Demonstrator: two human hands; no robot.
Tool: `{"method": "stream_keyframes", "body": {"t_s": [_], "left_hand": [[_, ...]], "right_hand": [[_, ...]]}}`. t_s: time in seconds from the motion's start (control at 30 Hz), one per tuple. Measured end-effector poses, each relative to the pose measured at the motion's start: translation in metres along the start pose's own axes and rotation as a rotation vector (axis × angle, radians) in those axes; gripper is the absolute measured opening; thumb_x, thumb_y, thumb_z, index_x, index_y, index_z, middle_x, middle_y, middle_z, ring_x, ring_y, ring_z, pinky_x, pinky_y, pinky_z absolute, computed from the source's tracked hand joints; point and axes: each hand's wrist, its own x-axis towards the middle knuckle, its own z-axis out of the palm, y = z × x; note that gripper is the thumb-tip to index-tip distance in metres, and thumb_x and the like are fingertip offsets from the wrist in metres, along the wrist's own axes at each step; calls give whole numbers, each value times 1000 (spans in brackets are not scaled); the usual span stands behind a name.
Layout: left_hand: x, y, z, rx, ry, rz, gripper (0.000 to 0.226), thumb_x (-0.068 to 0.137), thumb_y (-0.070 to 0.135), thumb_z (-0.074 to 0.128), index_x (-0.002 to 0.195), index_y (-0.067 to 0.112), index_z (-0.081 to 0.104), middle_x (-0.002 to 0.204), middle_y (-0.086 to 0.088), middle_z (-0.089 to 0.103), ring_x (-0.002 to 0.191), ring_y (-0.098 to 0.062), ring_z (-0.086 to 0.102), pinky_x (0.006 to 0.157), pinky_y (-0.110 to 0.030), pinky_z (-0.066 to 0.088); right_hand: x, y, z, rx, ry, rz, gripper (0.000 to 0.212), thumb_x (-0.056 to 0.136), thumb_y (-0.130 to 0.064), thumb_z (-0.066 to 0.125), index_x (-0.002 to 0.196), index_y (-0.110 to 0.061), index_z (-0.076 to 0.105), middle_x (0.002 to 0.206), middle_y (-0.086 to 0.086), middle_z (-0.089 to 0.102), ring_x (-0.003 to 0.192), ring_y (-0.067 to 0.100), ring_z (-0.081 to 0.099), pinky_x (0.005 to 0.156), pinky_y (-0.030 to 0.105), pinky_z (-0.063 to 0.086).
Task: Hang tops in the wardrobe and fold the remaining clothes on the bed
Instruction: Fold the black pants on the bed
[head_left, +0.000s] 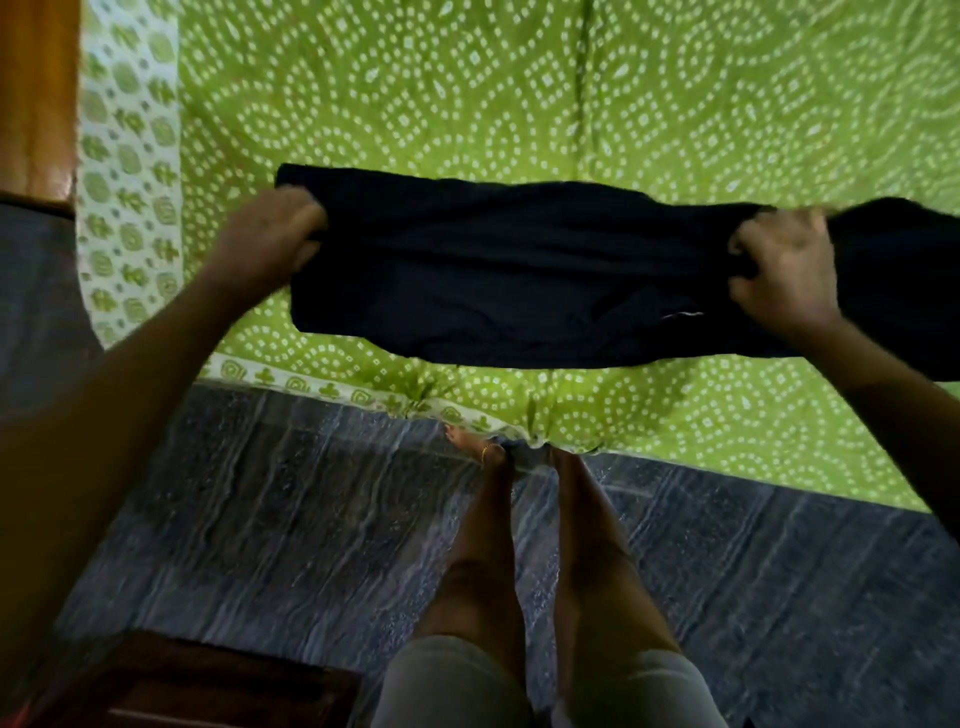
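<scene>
A dark navy garment (519, 270) is stretched sideways over the bed, which is covered by a green sheet with white dotted patterns (467, 93). My left hand (270, 234) grips its left end, fingers curled into the cloth. My right hand (779, 270) grips the cloth further right, and the rest of the garment runs on past it to the frame's right edge. A small white mark shows on the cloth near my right hand. Whether the garment rests on the sheet or hangs just above it I cannot tell.
The bed's near edge (363, 397) runs across the middle, with my legs (519, 545) standing against it on the grey streaked floor (260, 493). A wooden bed frame (36, 98) rises at the far left. A dark wooden piece of furniture (197, 686) sits at the bottom left.
</scene>
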Motion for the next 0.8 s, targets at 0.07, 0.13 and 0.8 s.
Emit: {"method": "stream_keyframes", "body": {"t_s": [0.07,0.13,0.8], "left_hand": [[-24,3,14,-55,-54,103,15,78,11,42,92,6,45,84,-23,52,78,-32,45,56,-41,44],[-34,9,20,-99,-10,43,14,76,6,44,91,6,45,85,-20,51,80,-28,43,55,-42,46],[78,122,45,-392,-113,-260,44,89,26,46,124,0,54,125,-17,52,118,-33,48,104,-40,33]], "right_hand": [[-17,-4,12,5,-72,-78,27,64,-19,37,73,-2,55,68,19,56,65,38,57,67,40,25],[-24,-6,16,22,-77,10,25,64,-16,37,72,-1,54,68,20,55,66,37,55,65,40,28],[119,-182,24,392,-344,99,41,80,-13,51,120,-5,53,123,18,54,114,32,51,93,37,39]]}}
